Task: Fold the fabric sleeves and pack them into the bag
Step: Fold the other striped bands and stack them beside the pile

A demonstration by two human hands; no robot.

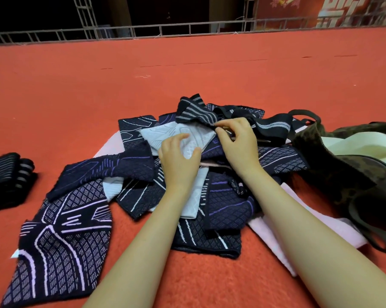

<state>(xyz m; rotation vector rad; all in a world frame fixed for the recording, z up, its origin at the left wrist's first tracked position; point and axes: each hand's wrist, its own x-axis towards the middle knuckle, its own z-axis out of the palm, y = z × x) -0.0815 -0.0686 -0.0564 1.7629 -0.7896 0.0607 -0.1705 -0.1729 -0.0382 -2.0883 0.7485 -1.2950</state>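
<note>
Well, over on the far left a small stack of dark sleeves with pale stripes (pixel 8 178) sits folded on the red carpet (pixel 187 70), apart from everything else, and that looks to me like the only part already folded. Next comes the loose heap of navy patterned knit sleeves (pixel 129 174), sprawled and overlapping, so by my reckoning most of the folding is still ahead. On top of it lies a pale grey patterned sleeve (pixel 187 135); the left hand (pixel 178 161) rests on it, fingers spread and lightly bent, thumb out, pressing rather than gripping. Just beside it the right hand (pixel 237 141) has its fingers curled, fingertips pinching the edge of a black sleeve with grey stripes (pixel 196 115). Furthest right, the dark olive patterned bag (pixel 334 174) slumps open with something cream-white (pixel 360 143) showing inside; whether that is packed sleeves I cannot tell.
</note>
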